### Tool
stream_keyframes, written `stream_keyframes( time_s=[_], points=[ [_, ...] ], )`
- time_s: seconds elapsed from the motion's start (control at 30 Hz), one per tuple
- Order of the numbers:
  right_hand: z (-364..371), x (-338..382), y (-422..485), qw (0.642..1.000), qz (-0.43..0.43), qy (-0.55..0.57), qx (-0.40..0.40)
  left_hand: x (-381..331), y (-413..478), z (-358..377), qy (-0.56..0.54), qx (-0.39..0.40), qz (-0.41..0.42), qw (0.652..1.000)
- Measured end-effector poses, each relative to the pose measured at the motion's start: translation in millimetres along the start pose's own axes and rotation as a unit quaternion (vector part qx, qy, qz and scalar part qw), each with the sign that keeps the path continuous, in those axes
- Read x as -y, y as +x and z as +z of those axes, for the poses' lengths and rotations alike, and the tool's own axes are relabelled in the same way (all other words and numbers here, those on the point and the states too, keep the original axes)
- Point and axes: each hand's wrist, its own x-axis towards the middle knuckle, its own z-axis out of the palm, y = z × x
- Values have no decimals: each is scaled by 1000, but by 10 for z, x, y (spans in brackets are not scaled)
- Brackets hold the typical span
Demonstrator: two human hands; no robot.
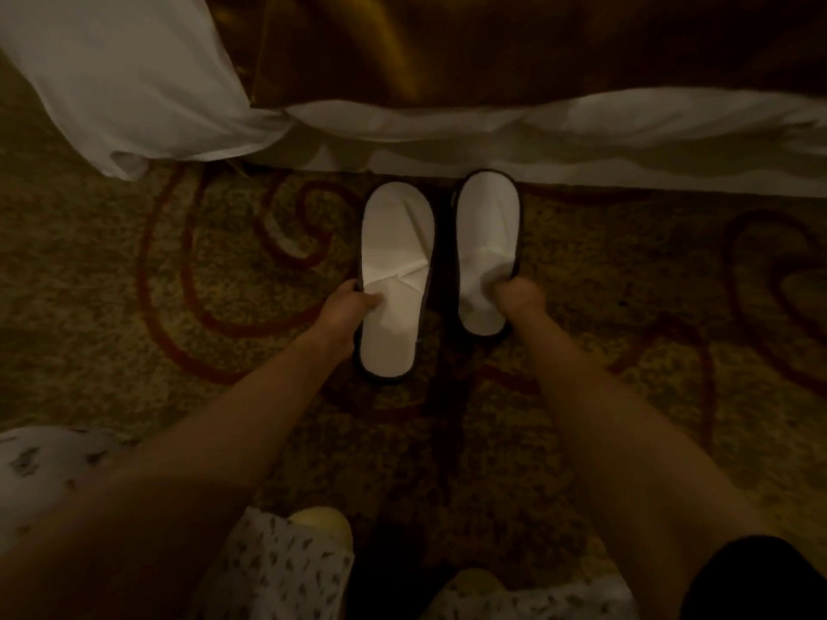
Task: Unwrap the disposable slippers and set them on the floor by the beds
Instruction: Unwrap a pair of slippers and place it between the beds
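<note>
Dim room, seen from above. Two white slippers on the patterned carpet [112,270] at centre frame, side by side with a dark gap between, toes up toward the bed edge. Left slipper [396,243] set slightly lower in the frame, upper creased flat, dark sole rim visible round the heel. Right slipper [488,221] higher, toe just beside the white bed skirt [626,167]. Left hand [347,313] closed on the left slipper's outer edge at mid length, thumb over the white top. Right hand [519,295] gripping the right slipper's outer edge, fingers curled over the white fabric; blurred, so finer finger placement could not be told. Both bare forearms reaching up from the bottom of the frame. White bedding [112,82] hanging at upper left; golden-brown cover [447,47] across the top. Printed pale garment [277,570] at lower left and bottom centre, a yellowish shoe toe [322,521] just above it. No wrapper on either slipper.
</note>
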Motion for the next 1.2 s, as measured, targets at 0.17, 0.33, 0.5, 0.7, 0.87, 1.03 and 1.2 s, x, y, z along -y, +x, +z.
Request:
stream_keyframes(
  time_s=[0.17,0.33,0.5,0.7,0.87,1.03,1.2],
  points=[
    [-203,96,-257,984,-139,17,-113,-128,-61,80,64,-13,36,997],
    [-682,437,-956,905,-390,-44,-165,-528,-552,17,240,-26,103,965],
    [-1241,881,-1681,876,-427,-187,-121,-1205,-1304,-115,482,24,209,851],
    [-2145,1436,-2609,874,-423,-234,-48,-2290,-2395,-136,632,82,351,686],
    [-3022,1960,-3364,870,-417,-255,-62,-3304,-3266,-241,622,102,392,670],
    [-3845,2619,-4019,850,-437,-273,-111,-4282,-4049,-439,614,82,398,677],
    [-4560,3422,-4596,842,-440,-281,-137,-5222,-4590,-804,576,69,431,691]
  ],
)
